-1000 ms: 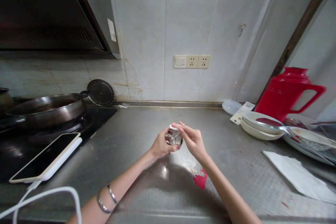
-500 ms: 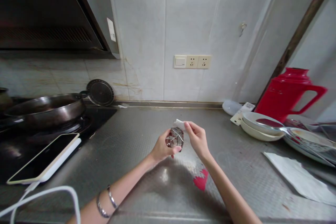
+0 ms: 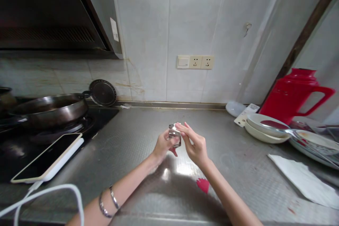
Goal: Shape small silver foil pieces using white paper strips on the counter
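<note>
My left hand (image 3: 162, 145) is wrapped around a small clear faceted glass jar (image 3: 175, 139), held tilted above the metal countertop. The fingers of my right hand (image 3: 194, 143) press together at the jar's upper rim. A bit of white tissue (image 3: 174, 126) shows under their tips, mostly hidden. Just below the jar a dark red shape (image 3: 173, 152) peeks out by my left fingers; I cannot tell what it is. Beside my right forearm there is a jagged red patch (image 3: 203, 185) on the counter.
To the left, a steel pan (image 3: 57, 109) sits on the black stove, with a phone (image 3: 47, 159) and white cable (image 3: 60, 188) nearer. A red thermos (image 3: 290, 95), stacked bowls (image 3: 265, 134), plates (image 3: 315, 141) and a folded white napkin (image 3: 302, 180) lie on the right.
My right hand has moved slightly left, bringing the tissue from beside the jar onto its rim. The jar has been turned in my left hand, and the view has shifted a little.
</note>
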Demonstrator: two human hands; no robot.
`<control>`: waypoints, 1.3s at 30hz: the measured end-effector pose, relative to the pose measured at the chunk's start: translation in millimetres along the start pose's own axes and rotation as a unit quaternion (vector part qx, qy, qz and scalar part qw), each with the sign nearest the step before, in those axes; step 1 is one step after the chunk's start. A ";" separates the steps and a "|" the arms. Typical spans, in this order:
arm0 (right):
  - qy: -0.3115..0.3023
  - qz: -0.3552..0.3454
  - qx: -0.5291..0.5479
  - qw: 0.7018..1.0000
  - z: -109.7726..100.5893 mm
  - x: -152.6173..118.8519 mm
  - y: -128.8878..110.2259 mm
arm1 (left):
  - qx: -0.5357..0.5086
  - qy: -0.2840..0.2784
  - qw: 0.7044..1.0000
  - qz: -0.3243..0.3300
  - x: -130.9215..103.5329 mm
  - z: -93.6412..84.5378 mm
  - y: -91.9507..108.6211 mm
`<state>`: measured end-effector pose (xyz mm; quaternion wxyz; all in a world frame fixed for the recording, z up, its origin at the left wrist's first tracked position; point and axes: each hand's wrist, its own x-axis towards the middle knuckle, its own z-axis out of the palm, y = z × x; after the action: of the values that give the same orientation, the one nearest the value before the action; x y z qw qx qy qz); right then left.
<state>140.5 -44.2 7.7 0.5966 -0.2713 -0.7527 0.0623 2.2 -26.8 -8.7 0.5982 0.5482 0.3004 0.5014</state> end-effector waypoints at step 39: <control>0.069 0.187 0.019 0.980 -18.1 9.1 -3.3 | 0.104 -0.008 0.994 0.019 11.8 -11.8 1.1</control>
<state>155.0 -46.8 22.0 0.6295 -0.3999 -0.6445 0.1685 -5.1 -11.8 -8.0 0.5306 0.6173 0.3358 0.4740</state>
